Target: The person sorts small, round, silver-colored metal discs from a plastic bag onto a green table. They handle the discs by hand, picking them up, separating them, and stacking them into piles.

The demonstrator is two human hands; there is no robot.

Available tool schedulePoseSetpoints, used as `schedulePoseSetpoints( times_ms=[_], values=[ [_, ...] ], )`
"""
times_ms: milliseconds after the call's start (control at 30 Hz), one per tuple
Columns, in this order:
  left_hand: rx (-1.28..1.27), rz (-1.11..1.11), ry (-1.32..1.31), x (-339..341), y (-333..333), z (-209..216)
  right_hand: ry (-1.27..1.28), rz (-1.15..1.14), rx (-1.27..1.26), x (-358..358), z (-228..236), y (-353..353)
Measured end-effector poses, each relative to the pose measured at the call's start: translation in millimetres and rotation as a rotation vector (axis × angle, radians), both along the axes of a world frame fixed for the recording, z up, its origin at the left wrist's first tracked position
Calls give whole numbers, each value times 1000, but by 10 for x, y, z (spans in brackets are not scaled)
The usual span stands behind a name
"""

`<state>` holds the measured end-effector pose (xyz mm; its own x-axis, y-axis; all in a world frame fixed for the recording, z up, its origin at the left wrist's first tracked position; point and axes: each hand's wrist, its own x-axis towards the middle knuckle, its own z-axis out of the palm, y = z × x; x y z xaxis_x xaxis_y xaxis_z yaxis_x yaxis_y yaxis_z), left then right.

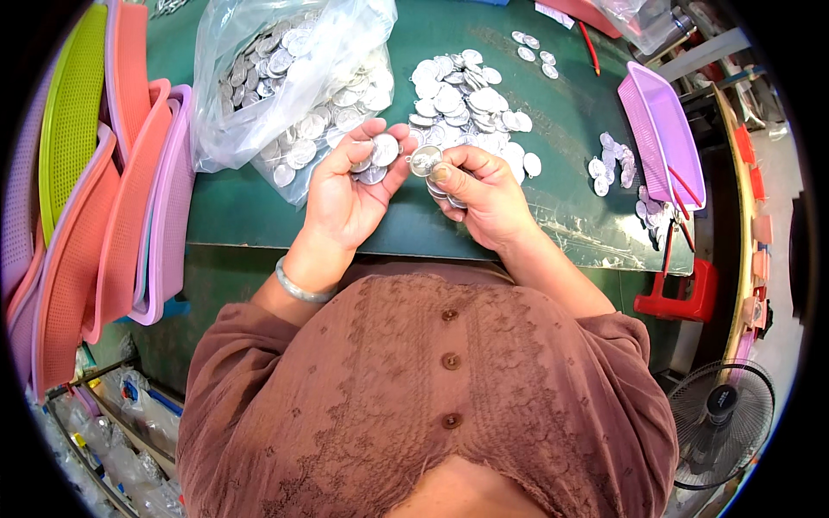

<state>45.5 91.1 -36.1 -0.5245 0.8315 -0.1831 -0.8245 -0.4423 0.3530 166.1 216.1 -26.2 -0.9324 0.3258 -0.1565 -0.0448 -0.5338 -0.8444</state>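
Note:
My left hand (350, 181) is cupped palm up, its fingers curled around several round silver medallions (384, 150). My right hand (488, 190) pinches another silver medallion (425, 161) between thumb and finger, with more discs tucked under its fingers. A small loop seems to stick out from that disc's edge. Both hands are above the table's near edge, close together but apart. Just beyond them lies a loose heap of the same medallions (466, 95). A clear plastic bag (259, 142) full of such discs stands open at the left, behind my left hand.
Pink, purple and green plastic baskets (129, 216) are stacked at the left. On the green table (570, 121) lie smaller groups of medallions (611, 162), a red pencil-like stick (591, 49) and a purple basket (661, 129). A black fan (722, 414) stands at lower right.

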Motion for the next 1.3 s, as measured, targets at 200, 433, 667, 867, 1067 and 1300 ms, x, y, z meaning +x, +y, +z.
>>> schedulePoseSetpoints(
  times_ms=[200,433,667,867,1067,1300],
  values=[
    [-169,-108,161,135,-5,138,50,-94,43,-24,-63,24],
    [-284,-36,492,247,57,175,56,-94,66,-28,-96,25],
    [-434,150,1037,276,50,149,79,-82,73,-36,-108,26],
    [-427,348,1380,271,73,203,75,-60,65,-40,-120,40],
    [-449,222,1235,273,46,179,39,-51,80,-34,-87,36],
    [-258,-132,98,193,38,99,-50,152,686,-41,260,174]
  ],
)
